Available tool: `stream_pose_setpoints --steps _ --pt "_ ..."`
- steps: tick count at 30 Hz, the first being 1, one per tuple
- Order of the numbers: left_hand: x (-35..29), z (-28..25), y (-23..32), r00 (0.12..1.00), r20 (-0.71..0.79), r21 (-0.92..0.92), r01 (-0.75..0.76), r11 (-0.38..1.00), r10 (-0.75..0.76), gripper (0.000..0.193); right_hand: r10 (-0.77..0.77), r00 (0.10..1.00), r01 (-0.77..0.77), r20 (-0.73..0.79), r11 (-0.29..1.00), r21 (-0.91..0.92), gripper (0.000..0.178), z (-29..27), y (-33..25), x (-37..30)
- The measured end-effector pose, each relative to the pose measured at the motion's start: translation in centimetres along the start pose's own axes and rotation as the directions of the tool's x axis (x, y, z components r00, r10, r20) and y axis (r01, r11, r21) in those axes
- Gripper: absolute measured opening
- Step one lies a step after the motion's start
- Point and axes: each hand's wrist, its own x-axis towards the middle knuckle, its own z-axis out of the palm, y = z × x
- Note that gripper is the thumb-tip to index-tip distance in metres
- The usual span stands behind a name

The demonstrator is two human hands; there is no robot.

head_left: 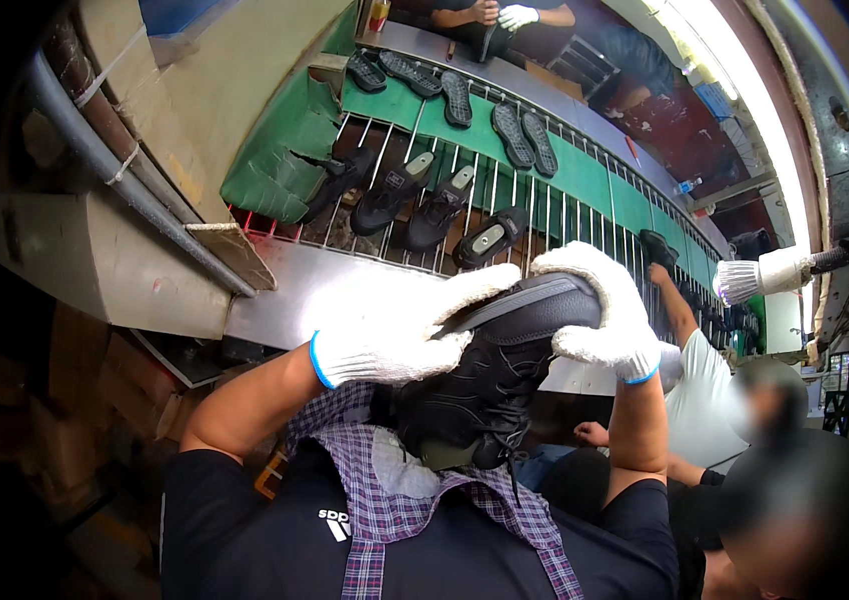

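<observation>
Between my hands is a black lace-up shoe (470, 392), its toe pointing away from me and its heel near my checked apron. A dark sole with a grey edge lies along its far side. My left hand (400, 325), in a white knit glove with a blue cuff, grips the shoe's left side, fingers along the sole edge. My right hand (605, 310), gloved alike, wraps round the toe end from the right, thumb on the upper. The palm sides of both hands are hidden. Loose laces hang near my apron.
Beyond my hands runs a barred rack (535, 225) with several black shoes (435, 212). Loose dark soles (515, 136) lie on its green strip (405, 112). A lamp (763, 276) juts in at right. Co-workers sit at right; a co-worker's gloved hand (518, 17) shows at the far side.
</observation>
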Motion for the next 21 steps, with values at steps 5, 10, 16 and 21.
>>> stream_pose_setpoints --steps 5,10,16,21 --pt "-2.4 2.3 0.3 0.969 -0.144 0.233 -0.163 0.959 0.2 0.109 0.072 0.996 -0.067 -0.062 0.995 0.068 0.086 0.6 -1.0 -0.2" --pt "-3.2 1.9 1.8 0.96 -0.189 0.324 -0.138 0.936 0.207 0.117 0.084 0.969 0.061 -0.232 0.83 0.554 0.106 4.2 0.4 -1.0" --pt "-2.1 -1.5 2.1 0.874 -0.376 0.114 -0.287 0.951 0.309 0.096 0.501 0.866 -0.098 -0.004 0.178 0.979 0.064 15.1 3.5 0.6" --pt "1.4 -6.2 3.7 0.907 -0.418 -0.049 0.024 0.999 -0.042 0.045 0.606 0.796 -0.564 0.0 0.74 0.366 0.076 9.6 -3.8 1.2"
